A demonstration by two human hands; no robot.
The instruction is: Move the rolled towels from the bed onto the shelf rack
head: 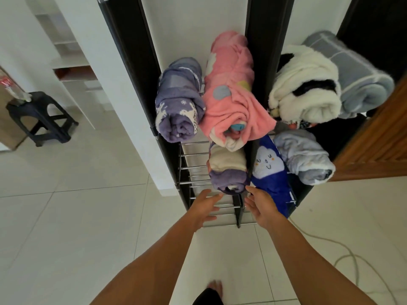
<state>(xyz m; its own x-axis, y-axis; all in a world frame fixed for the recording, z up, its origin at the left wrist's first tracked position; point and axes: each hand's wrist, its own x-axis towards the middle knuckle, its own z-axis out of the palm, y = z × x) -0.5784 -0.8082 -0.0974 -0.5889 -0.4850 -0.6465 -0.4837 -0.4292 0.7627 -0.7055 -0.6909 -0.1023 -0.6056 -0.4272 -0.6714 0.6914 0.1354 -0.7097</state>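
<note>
I look down the front of a black shelf rack with chrome bar shelves. On its upper shelf lie a purple rolled towel, a pink one, a white-and-black one and a grey one. One shelf down lie a purple-and-cream roll, a blue roll with a cloud face and a pale blue roll. My left hand and my right hand are open, fingers spread, just below the purple-and-cream roll's end, a little apart from it. The bed is out of view.
A black plastic stool stands on the tiled floor at the left, next to a cardboard box. A wooden door is at the right. A white cable snakes over the floor at the lower right. My foot shows below.
</note>
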